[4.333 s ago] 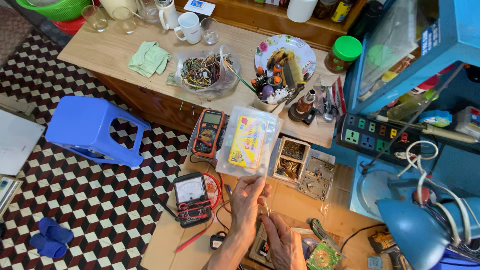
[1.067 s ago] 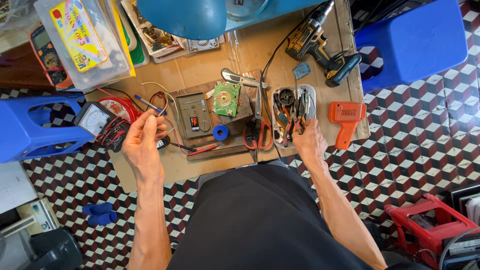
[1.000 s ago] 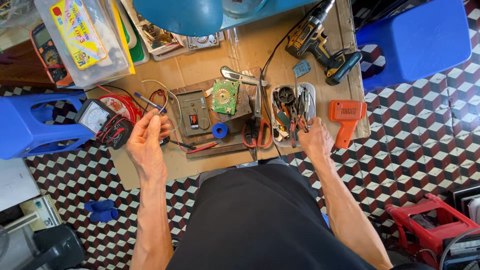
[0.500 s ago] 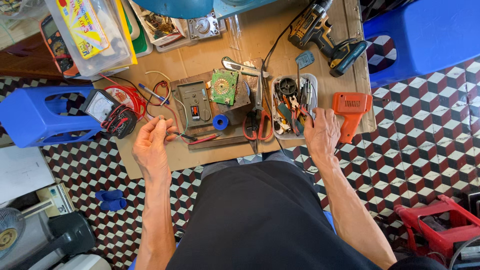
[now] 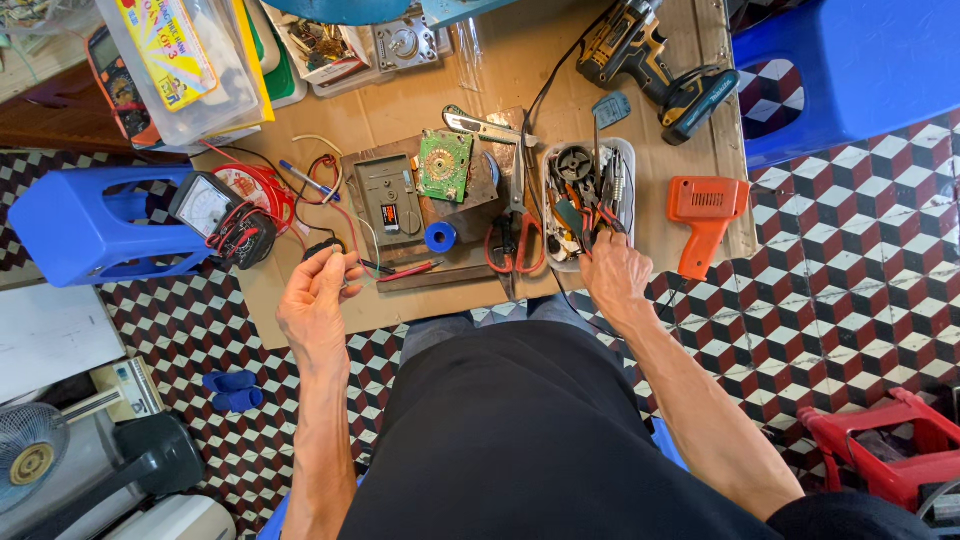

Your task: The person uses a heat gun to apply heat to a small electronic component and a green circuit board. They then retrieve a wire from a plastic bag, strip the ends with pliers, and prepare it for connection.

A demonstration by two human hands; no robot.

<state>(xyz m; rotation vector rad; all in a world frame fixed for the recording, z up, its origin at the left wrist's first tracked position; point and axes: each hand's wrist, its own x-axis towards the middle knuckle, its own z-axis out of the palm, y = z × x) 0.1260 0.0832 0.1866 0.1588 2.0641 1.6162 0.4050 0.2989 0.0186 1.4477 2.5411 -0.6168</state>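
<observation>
Just right of the green circuit board, the right hand digs closed fingers into the clear tool tray — which tool, I cannot tell. Left of the board, the left hand pinches a thin wire; nothing looks joined yet.

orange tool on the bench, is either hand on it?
No. The orange tool lies untouched; the right hand is at the parts tray.

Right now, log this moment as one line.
left hand: pinching thin wire | right hand: reaching into tool tray | bench: green circuit board
</observation>
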